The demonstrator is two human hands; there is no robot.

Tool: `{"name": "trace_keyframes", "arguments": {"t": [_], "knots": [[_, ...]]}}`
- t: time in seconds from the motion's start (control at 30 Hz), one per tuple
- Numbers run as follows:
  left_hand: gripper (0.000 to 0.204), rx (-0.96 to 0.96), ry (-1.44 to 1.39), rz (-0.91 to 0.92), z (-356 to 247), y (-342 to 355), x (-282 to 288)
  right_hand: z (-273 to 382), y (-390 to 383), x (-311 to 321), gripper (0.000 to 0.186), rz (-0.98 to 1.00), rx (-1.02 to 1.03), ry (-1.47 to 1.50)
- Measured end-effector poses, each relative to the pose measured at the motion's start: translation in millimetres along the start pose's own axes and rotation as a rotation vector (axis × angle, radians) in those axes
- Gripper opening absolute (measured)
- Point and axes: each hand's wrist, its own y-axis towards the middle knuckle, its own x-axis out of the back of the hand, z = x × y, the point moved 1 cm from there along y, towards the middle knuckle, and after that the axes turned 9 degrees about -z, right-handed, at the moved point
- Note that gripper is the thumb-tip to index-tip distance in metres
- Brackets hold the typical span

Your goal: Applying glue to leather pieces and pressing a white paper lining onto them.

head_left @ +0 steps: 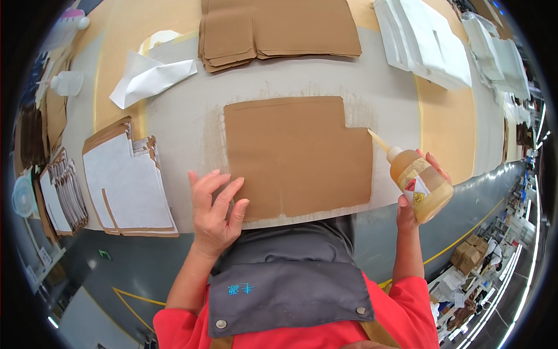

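A flat brown sheet [299, 160] with a notch cut from its far right corner lies before me on the table, and a smeared line runs around its edges. My right hand [427, 192] grips a clear squeeze bottle [421, 183] of amber liquid, tilted so that its thin nozzle points at the sheet's right edge near the notch. My left hand [218, 206] is at the sheet's near left corner, fingers spread, holding nothing. Whether its fingertips touch the sheet I cannot tell.
A stack of brown sheets [285, 32] lies at the far side. White folded pieces [424, 43] are piled at far right. A crumpled white sheet [151, 78] lies at far left, above a stack of white-faced, brown-edged pieces [125, 180]. A clear bottle [68, 83] stands farther left.
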Motion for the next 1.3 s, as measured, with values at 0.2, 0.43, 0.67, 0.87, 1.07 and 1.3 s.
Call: {"name": "trace_keyframes", "arguments": {"t": [0.2,0.43,0.67,0.87,1.07,1.3], "knots": [[0.026,-0.022,0.013,-0.019,2,-1,-1,11,-12,14,0.105,-0.092,-0.173,0.024],[0.023,-0.051,0.032,-0.050,2,1,-3,22,-41,37,0.107,-0.109,-0.234,0.058],[0.021,-0.077,0.039,-0.078,1,-1,-5,33,-76,60,0.106,-0.143,-0.268,0.077],[0.021,-0.089,0.055,-0.079,0,-1,-5,38,-93,57,0.103,-0.234,-0.278,0.117],[0.021,-0.084,0.061,-0.084,0,-2,-3,31,-108,44,0.086,-0.296,-0.385,0.226],[0.022,-0.088,0.039,-0.093,3,-2,-5,41,-118,8,0.084,-0.256,-0.523,0.392]]}}
